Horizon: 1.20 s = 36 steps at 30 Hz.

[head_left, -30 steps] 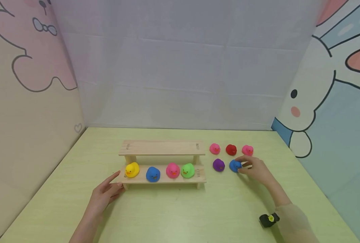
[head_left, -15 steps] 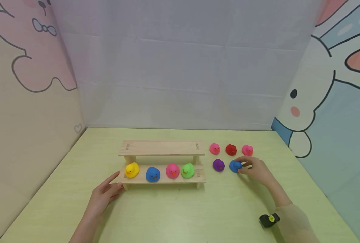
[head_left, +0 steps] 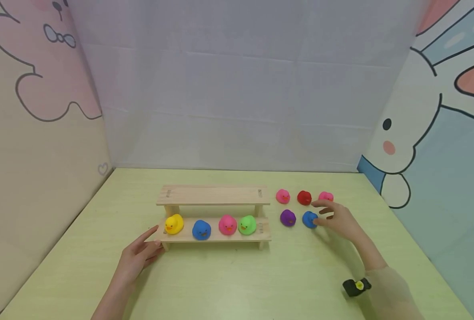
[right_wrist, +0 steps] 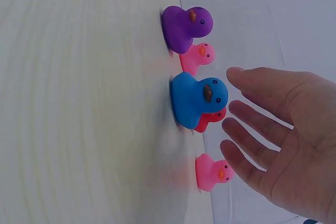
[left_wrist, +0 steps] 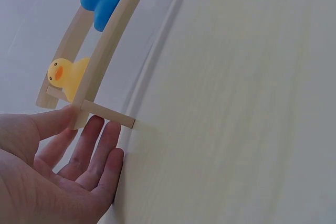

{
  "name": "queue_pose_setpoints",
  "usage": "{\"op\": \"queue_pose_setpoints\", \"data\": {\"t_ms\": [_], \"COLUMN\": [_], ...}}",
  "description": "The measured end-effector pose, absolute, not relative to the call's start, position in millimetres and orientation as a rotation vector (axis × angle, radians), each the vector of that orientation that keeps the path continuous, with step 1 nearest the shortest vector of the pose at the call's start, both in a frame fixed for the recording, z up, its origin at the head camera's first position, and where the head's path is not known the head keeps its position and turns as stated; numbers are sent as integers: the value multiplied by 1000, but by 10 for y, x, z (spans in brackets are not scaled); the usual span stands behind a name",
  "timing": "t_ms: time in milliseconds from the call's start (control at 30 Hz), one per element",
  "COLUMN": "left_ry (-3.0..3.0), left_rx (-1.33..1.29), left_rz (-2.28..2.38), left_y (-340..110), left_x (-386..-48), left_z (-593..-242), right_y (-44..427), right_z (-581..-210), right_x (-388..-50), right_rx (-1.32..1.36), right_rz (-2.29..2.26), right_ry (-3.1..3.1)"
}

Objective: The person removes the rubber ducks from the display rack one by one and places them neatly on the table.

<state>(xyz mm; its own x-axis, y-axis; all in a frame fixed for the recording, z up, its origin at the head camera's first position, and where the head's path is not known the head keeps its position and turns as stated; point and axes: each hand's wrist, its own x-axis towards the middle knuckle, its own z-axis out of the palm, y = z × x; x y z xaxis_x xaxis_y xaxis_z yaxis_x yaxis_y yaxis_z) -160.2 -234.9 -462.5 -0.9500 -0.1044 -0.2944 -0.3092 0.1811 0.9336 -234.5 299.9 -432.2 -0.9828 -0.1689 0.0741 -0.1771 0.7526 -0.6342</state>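
Note:
My left hand (head_left: 137, 257) touches the left end of a two-tier wooden shelf (head_left: 213, 195), its thumb against the board's corner in the left wrist view. A yellow rubber duck (head_left: 174, 224), a blue duck (head_left: 201, 230), a pink duck (head_left: 227, 225) and a green duck (head_left: 247, 225) sit along the lower tier. My right hand (head_left: 338, 220) hovers beside another blue duck (right_wrist: 191, 100) standing on the table. Thumb and fingers are spread, and the right wrist view shows a gap between them and that duck.
A purple duck (head_left: 288, 218) stands left of the loose blue duck. Behind them are a pink duck (head_left: 283, 196), a red duck (head_left: 304, 198) and a second pink duck (head_left: 326, 196), partly covered by my right hand. A white cloth (head_left: 237, 98) hangs behind the table.
The right hand's fingers have come off the loose blue duck and spread, drawing slightly to the right. That duck stays in place. The left hand and shelf have not moved.

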Motion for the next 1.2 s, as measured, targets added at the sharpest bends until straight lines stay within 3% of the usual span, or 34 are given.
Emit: {"op": "queue_pose_setpoints", "data": {"t_ms": [600,1200], "left_ry": [2282,2281], "left_rx": [-390,-395], "left_rz": [1877,1880], "left_y": [-2357,-2353], "left_x": [-1615,-1608], "left_z": [-4633,-4642], "right_y": [2734,2090], "right_z": [-4161,-4147], "right_x": [-2312,-2083], "right_rx": [399,478], "right_rz": [1162,1227], "right_ry": [-2821,-2680]}}
